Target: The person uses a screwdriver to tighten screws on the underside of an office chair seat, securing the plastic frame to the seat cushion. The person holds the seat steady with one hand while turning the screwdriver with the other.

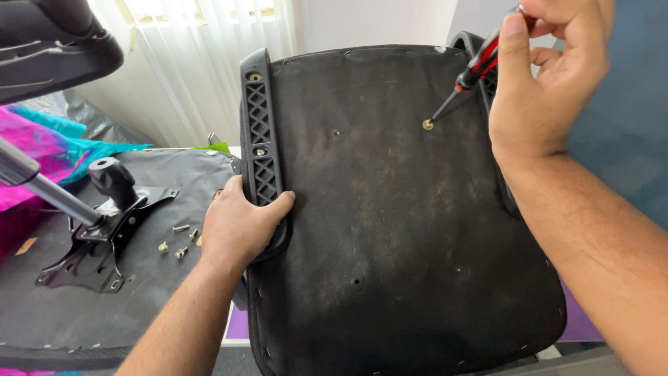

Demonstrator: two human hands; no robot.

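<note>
A black chair seat (390,230) stands on edge with its dusty underside facing me. My left hand (240,223) grips the black plastic armrest bracket (261,139) on the seat's left side. My right hand (550,69) holds a red-and-black screwdriver (473,73), its tip set on a brass screw (428,124) near the seat's upper right. Small empty screw holes dot the underside.
At left, a black metal tilt mechanism (104,230) with a gas cylinder (42,188) lies on another dark seat panel (104,306). Several loose screws (177,240) lie beside it. A pink and teal cloth (42,153) and white curtains (202,63) are behind.
</note>
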